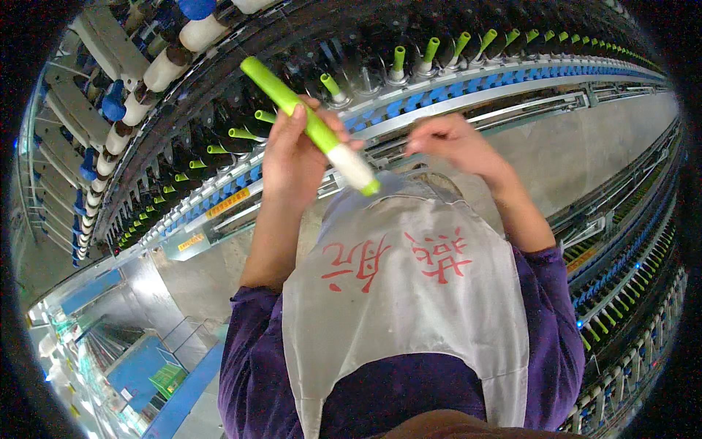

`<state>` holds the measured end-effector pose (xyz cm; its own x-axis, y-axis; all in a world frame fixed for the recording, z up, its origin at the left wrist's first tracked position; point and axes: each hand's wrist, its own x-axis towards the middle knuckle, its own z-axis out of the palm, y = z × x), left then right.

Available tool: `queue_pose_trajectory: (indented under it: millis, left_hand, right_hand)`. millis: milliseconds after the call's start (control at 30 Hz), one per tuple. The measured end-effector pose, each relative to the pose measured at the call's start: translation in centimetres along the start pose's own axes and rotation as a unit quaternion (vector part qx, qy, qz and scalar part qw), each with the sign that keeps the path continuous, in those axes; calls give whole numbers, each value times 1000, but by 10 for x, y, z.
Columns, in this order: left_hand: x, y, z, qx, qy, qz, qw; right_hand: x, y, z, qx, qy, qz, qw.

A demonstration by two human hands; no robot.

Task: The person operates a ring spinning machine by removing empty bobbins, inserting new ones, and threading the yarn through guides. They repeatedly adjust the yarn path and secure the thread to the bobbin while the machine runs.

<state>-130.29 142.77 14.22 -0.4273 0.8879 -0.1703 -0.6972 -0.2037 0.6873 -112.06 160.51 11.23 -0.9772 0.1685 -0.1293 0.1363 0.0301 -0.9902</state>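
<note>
My left hand is wrapped round a bright green yarn bobbin. The bobbin slants down to the right, with white yarn wound round its lower part and a short green tip below. To its right, apart from it, my right hand is held with fingers curled and pinched together. Whether a thread lies between those fingertips is too fine to make out. Just beyond both hands, a long row of green tubes stands on the spindles of a spinning frame, one tube among them.
Blue parts and a metal rail run along the frame under the spindles. White spools hang at the upper left. Behind me on the right is another machine with green tubes. At the lower left stands a blue cart with a green crate.
</note>
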Motion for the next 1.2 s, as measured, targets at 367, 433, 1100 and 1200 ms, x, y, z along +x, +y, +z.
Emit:
queue_pose_trajectory:
  millis: [367,433,1100,1200]
  left_hand:
    - [2,-50,-25,620,-34,-68,781]
    - [3,-62,-38,659,-69,-74,745]
    - [-121,-59,-290,10,285,59,957]
    - [-130,-24,-283,-62,258,129,955]
  right_hand:
    - [7,19,-6,396,251,-111,876]
    - [10,22,-13,440,268,-129,847]
    - [35,112,-23,-517,35,-29,855]
    - [53,121,-24,-487,37,12,872]
